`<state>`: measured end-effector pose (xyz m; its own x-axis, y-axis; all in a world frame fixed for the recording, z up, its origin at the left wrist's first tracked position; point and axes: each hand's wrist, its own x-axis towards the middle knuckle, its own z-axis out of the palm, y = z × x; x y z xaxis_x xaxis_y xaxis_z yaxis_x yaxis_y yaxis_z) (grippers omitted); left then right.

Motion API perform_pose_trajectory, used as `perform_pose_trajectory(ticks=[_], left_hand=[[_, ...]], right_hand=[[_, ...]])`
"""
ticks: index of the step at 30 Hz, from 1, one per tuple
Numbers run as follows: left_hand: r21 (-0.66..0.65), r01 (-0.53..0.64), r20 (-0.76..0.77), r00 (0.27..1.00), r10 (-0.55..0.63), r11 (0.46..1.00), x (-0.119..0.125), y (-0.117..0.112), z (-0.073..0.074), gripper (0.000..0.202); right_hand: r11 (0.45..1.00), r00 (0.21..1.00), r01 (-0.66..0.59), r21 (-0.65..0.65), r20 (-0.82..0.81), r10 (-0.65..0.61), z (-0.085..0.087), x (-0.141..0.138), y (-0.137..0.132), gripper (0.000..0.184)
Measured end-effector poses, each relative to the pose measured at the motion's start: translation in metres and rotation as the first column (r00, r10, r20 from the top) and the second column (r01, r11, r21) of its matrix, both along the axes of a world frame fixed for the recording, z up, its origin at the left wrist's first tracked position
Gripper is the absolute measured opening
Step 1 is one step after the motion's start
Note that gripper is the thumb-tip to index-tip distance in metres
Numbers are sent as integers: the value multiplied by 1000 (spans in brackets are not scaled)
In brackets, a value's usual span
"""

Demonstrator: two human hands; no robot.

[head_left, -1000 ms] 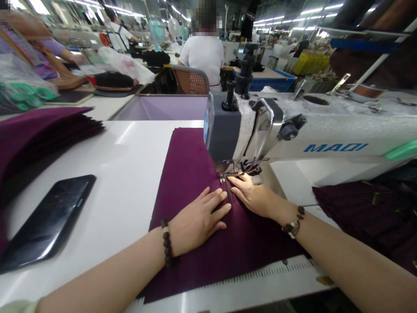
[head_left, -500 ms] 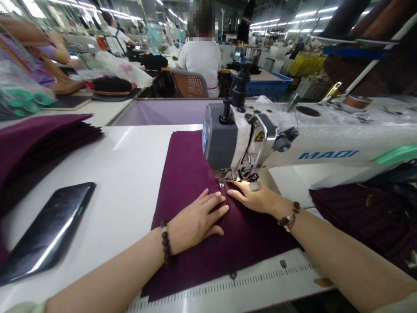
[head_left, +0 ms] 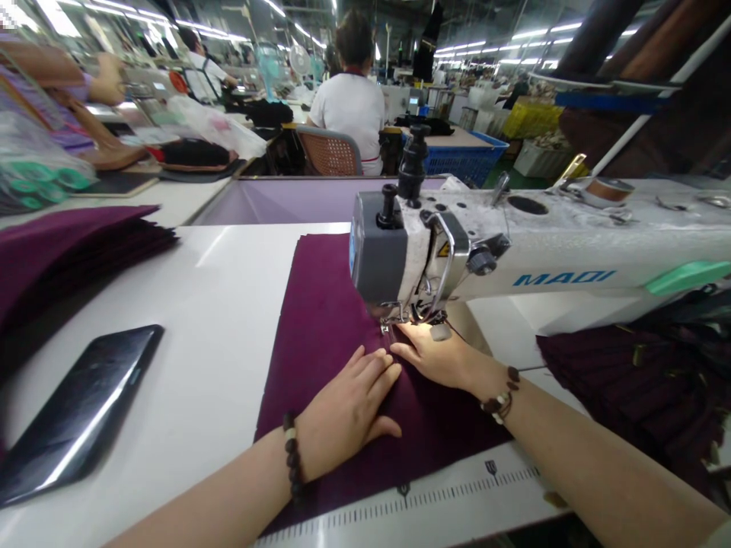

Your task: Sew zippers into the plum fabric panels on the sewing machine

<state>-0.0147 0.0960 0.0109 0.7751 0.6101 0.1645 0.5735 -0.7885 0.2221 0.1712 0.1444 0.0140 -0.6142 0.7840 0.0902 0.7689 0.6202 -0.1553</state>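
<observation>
A dark purple piece of fabric (head_left: 314, 304) lies flat on the white table, partly beneath the head of a sewing machine (head_left: 380, 251). My left hand (head_left: 354, 411) rests on the fabric just in front of the presser foot (head_left: 385, 329), palm down, its fingers stretched out and its thumb apart. To the right of the foot, my right hand (head_left: 437, 354) lies on the same fabric with fingers extended; its fingertips are partly hidden behind the machine's parts. A narrow strip or seam line runs between the two hands toward the foot.
A black phone (head_left: 85, 411) lies at the left, below a stack of purple fabric pieces (head_left: 68, 243). More gathered purple fabric (head_left: 622, 380) is at the right. A ruler strip (head_left: 445, 491) runs along the front edge. A person in a white shirt (head_left: 348, 110) sits ahead.
The fabric has moved slightly toward the machine. My left hand has slid a little, its thumb now farther from the fingers. The view has shifted slightly.
</observation>
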Motion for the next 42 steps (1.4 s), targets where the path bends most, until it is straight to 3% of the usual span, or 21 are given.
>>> perform_pose_trajectory(ticks=[11,17,22,28,42], left_hand=[[26,37,-18,999,-37,999,-5,2,-3,72],[-25,5,-26,1000,-6,1000,-2,3,0,76],[-1,-6,-36,999,6,1000,-1,2,-2,63],[20,-1,-20,1000,2,1000,-2,1,-2,68],[-7,9,-14,1000,-9,1000,-5,3,-1,58]], right_hand=[[998,1000,28,-54,16,-27,5,0,0,21],[999,1000,2,-38,2,-2,-3,1,2,27],[1000,999,-18,4,34,18,-10,3,3,30],[1000,997,-9,23,76,7,-5,1,1,30],[999,999,-14,39,49,12,-6,0,2,29]])
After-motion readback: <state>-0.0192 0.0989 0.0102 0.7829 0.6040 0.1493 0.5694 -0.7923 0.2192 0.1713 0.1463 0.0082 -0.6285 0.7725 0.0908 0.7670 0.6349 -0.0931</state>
